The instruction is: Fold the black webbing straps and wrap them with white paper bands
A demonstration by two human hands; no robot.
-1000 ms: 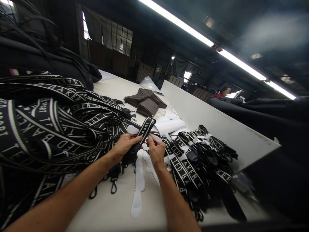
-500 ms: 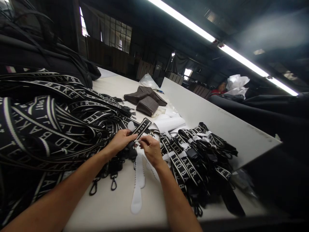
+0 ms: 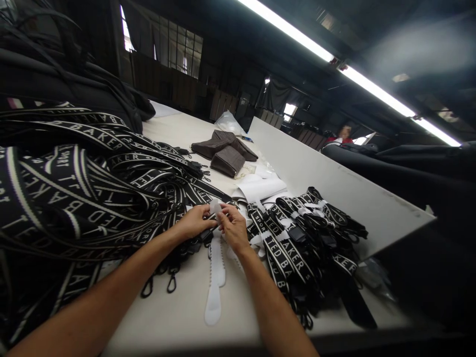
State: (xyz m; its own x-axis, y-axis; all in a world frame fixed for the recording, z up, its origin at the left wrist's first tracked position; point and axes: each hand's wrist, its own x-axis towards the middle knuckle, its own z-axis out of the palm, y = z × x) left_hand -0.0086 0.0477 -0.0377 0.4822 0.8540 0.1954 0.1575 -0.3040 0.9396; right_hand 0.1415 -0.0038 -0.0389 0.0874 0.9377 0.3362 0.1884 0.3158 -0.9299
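My left hand (image 3: 195, 223) is closed on a folded black webbing strap, mostly hidden by the fingers. Beside it, my right hand (image 3: 233, 227) pinches a white toothed strip (image 3: 214, 207) whose rounded end stands up at the strap. More white toothed strips (image 3: 213, 300) lie on the table just below the hands. A large heap of loose black straps (image 3: 92, 198) with white lettering and pale edges spreads to the left. On the right lie several folded straps (image 3: 282, 248) with white bands around them.
Dark brown quilted bags (image 3: 227, 161) and white sheets (image 3: 262, 188) lie farther back on the table (image 3: 178, 322). A white upright panel (image 3: 334, 188) borders the right side. Dark bags (image 3: 67, 84) stand at back left. Another person (image 3: 342, 136) is beyond the panel.
The lettered strap end that stood up between my hands has dropped out of sight. The white strip's end now rises there, with my right fingers on it. A person behind has come into clearer view.
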